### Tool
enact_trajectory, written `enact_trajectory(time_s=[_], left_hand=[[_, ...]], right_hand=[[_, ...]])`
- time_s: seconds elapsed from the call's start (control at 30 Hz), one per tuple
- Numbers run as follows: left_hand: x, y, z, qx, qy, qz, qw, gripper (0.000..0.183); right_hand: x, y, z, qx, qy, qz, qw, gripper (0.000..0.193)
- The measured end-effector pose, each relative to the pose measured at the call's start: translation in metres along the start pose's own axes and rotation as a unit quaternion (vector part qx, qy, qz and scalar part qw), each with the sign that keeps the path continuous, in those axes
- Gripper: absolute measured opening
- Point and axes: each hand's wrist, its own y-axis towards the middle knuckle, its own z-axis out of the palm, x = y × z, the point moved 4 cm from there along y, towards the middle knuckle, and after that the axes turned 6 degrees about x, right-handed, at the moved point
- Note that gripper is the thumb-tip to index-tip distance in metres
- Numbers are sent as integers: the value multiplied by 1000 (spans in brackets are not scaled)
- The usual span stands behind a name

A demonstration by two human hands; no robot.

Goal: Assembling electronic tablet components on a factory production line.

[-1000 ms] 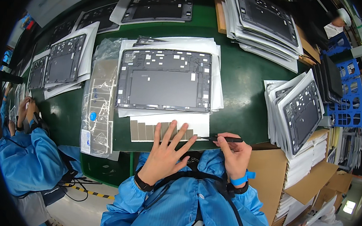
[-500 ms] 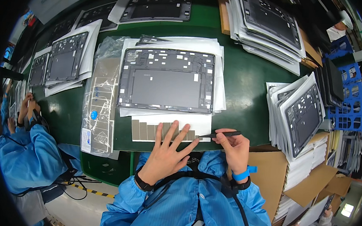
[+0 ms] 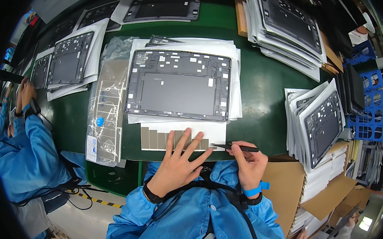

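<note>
My left hand (image 3: 175, 168) lies with its fingers spread over a white backing sheet (image 3: 218, 131) that carries a row of grey-brown stickers (image 3: 156, 140) in stepped lengths. Part of the row is hidden under those fingers. In my right hand (image 3: 248, 167) is a pair of black tweezers (image 3: 246, 148), pinched between thumb and fingers. Its tip points left and reaches the right end of the sticker row; whether it grips a sticker is too small to tell. Just beyond the sheet, a dark grey tablet housing (image 3: 177, 94) with small white patches rests flat on white paper.
Left of the housing is a clear plastic bag (image 3: 108, 100) of similar sticker sheets. Paper-separated housings stand in stacks at the far right (image 3: 291, 26) and right (image 3: 322, 124); others (image 3: 71, 58) lie on the left. A cardboard box (image 3: 280, 188) adjoins the green table (image 3: 264, 98). A co-worker's hands (image 3: 25, 92) are at left.
My right hand and the tweezers have shifted slightly right and lower, with the tweezers now lying more level. My left hand keeps its place on the sheet. The co-worker's hands at left have moved up.
</note>
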Motion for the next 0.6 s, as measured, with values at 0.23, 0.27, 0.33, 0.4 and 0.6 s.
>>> enact_trajectory(time_s=[0.23,0.27,0.33,0.4,0.6], left_hand=[[-5,-1,-35,-4,-5,-3,1000,62],[-8,-2,-50,7,-3,28,1000,62],[-12,6,-92,-5,19,92,996,59],[1,26,-117,5,23,90,996,58],[49,118,-137,-7,147,89,985,47]], right_hand=[[44,43,-26,-10,34,-23,999,13],[52,57,-29,-3,23,-55,998,15],[72,92,-29,-15,28,-95,995,19],[75,130,-23,-6,25,-104,994,21],[55,193,2,30,79,-108,991,22]])
